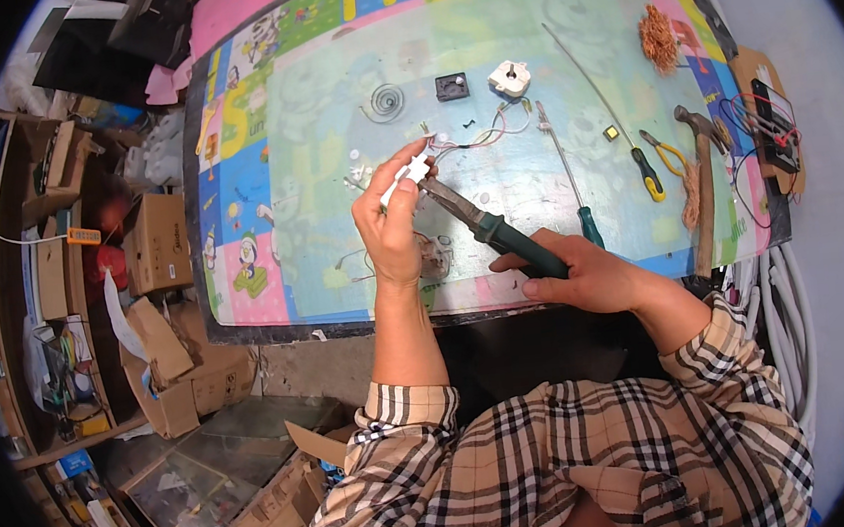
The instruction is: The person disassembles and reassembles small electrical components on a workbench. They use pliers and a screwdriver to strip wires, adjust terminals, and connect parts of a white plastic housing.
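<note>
My left hand [391, 228], near the middle of the mat, grips a small white plastic part [416, 168] between thumb and fingers. My right hand [589, 274] holds large pliers [494, 229] with dark green handles, their metal jaws up against the white part. Thin coloured wires [472, 143] lie just beyond, leading toward a white round component [508, 79]. Nearby are a black square part [452, 87] and a coiled spring [385, 102]. Behind my left hand are loose small pieces, partly hidden.
A green screwdriver [587, 225], yellow-black screwdriver [651, 176], small pliers [672, 155], hammer [704, 158] and copper wire bundle [655, 39] lie right on the patterned mat [307, 93]. A black meter [774, 124] sits at the right edge. Shelves [39, 267] and cardboard boxes [157, 242] fill the left side.
</note>
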`<state>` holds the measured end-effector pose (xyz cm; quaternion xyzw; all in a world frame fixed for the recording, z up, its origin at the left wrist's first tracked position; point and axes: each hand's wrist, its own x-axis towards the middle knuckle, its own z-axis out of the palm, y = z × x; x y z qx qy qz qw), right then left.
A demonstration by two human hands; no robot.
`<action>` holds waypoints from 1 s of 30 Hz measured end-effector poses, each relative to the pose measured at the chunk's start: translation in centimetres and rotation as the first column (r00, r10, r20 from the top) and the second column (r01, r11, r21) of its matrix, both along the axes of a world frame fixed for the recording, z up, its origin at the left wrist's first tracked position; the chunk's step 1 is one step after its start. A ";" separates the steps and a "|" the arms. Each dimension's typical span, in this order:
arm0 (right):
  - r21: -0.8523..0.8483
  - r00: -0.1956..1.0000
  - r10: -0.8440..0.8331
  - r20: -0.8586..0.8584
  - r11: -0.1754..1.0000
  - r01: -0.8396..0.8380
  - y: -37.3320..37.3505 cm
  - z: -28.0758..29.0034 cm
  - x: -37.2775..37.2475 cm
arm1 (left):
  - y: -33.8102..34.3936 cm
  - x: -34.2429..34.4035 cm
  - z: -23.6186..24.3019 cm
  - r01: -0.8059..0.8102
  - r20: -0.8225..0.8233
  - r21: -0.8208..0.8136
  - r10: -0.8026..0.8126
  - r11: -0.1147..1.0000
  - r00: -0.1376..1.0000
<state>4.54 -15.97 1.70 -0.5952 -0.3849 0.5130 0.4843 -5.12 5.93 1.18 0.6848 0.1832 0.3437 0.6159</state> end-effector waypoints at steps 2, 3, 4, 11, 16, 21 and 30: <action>-0.016 0.999 0.008 0.049 1.000 -0.007 0.0 0.2 0.0 | -0.2 -0.1 0.1 -0.001 -0.003 0.014 0.001 1.000 1.000; -0.026 0.998 0.012 0.056 1.000 -0.010 0.1 0.3 0.0 | -0.3 0.0 0.2 -0.004 0.009 0.012 0.004 1.000 1.000; -0.036 0.998 0.016 0.063 0.999 -0.014 0.1 0.4 0.1 | -0.4 0.1 0.3 -0.006 0.020 0.009 0.006 1.000 1.000; -0.273 0.995 -0.039 0.096 0.960 0.064 0.6 2.0 -1.0 | -0.7 0.3 0.3 -0.049 -0.061 -0.030 0.048 0.998 0.997; -0.244 0.970 -0.038 0.240 0.965 0.099 0.6 0.4 -1.4 | -0.7 0.8 -0.8 -0.081 -0.093 -0.089 0.072 0.993 0.993; -0.221 0.949 -0.065 0.307 0.965 0.138 0.8 -0.4 -1.9 | -0.8 0.9 -0.7 -0.112 -0.125 -0.169 0.091 0.979 0.988; -0.077 0.837 -0.128 0.532 0.977 0.198 1.7 -2.0 -2.3 | -0.6 1.6 -1.6 -0.160 -0.100 -0.679 0.126 0.717 0.987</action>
